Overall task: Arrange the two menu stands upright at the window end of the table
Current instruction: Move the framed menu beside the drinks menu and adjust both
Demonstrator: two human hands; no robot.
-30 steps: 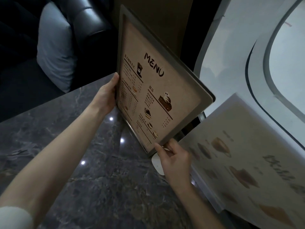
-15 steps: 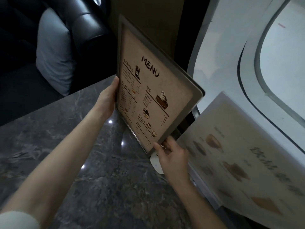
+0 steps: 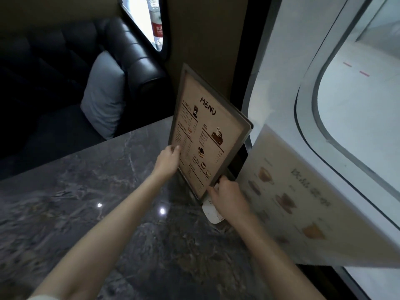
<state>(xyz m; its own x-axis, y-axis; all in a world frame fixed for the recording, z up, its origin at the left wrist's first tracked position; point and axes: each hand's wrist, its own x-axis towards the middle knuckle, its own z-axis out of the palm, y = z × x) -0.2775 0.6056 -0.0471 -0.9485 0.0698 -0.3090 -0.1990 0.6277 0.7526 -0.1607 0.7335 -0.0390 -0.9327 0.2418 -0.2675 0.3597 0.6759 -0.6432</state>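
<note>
Menu stand with "MENU" heading (image 3: 205, 135): held upright but tilted, at the far window end of the dark marble desk (image 3: 108, 213), its printed face turned toward the camera; its lower corner sits low, just over the desk edge by the window.
Left hand (image 3: 167, 162): fingers closed on the stand's left edge, about halfway up the frame.
Right hand (image 3: 227, 198): fingers pinched on the stand's lower right corner, just above a white base piece (image 3: 211, 212) lying on the desk.
Second menu stand (image 3: 303, 204): pale, printed with drinks, standing along the desk's right edge just beside the right hand; its near face blurs toward the camera.
Window (image 3: 357, 105): curved white frame, close behind both stands; little room remains between stands and glass.
Desk surface: open and bare on the left and near side.
Sofa (image 3: 134, 61): black, beyond the desk's far edge, with a grey cushion (image 3: 104, 94) leaning on it.
</note>
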